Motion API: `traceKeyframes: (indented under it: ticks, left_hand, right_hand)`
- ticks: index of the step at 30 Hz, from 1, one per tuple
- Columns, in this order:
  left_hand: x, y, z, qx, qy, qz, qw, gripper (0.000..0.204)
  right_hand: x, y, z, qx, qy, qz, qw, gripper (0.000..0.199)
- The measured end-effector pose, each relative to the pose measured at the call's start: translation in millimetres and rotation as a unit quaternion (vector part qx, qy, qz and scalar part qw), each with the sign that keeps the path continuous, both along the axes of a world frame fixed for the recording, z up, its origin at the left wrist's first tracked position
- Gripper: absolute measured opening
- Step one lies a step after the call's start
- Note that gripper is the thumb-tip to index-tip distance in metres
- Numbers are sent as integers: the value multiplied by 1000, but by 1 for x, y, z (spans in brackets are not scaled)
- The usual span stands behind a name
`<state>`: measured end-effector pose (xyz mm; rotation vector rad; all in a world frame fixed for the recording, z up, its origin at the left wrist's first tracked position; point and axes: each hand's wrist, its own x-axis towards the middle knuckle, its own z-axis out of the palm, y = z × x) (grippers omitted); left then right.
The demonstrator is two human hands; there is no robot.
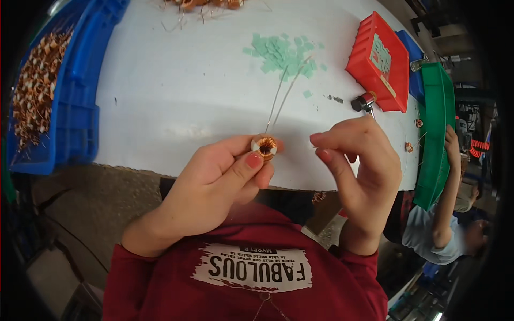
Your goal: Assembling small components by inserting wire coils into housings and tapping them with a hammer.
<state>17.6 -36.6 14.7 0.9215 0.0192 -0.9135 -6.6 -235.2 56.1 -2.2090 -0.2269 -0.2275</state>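
My left hand (214,179) pinches a ring-shaped copper coil (272,144) with white patches on its ring, the thumb on its front and the fingers around its back. Two long thin wire leads (276,101) rise from the coil over the table. To the right, apart from the coil, my right hand (367,163) is raised with index finger and thumb tips drawn close in a pinch. Whatever lies between those tips is too small to make out. Beyond both hands, small pale green squares (278,52) lie scattered in a pile on the white table (171,91).
A blue bin (80,91) of copper coils stands left. More coils (209,4) lie at the far edge. At right are a red tray (364,59), a black-ended tool (364,100), two loose coils (409,147) and a green bin (432,160), which a co-worker's hand (453,147) touches.
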Motion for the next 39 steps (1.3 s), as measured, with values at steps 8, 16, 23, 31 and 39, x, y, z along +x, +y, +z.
traceKeyframes:
  ticks: [8, 16, 23, 31, 39]
  left_hand:
    - [-10, -8, -3, 12, -63, -10, 998, 29]
    - [-9, -4, 6, 18, -42, -34, 998, 26]
    - [-10, -3, 8, 25, -57, -48, 997, 24]
    - [-11, -2, 8, 24, -62, -48, 997, 21]
    - [-10, -2, 5, 12, -57, -58, 997, 20]
  right_hand:
    - [-16, 20, -9, -18, -28, -12, 999, 21]
    - [-24, 35, -5, -138, -85, -20, 987, 24]
    - [-26, 37, -4, -173, -142, 1, 975, 27]
    - [-25, 38, -3, -175, -153, 21, 972, 29]
    - [-26, 41, -3, -189, -140, 10, 972, 28]
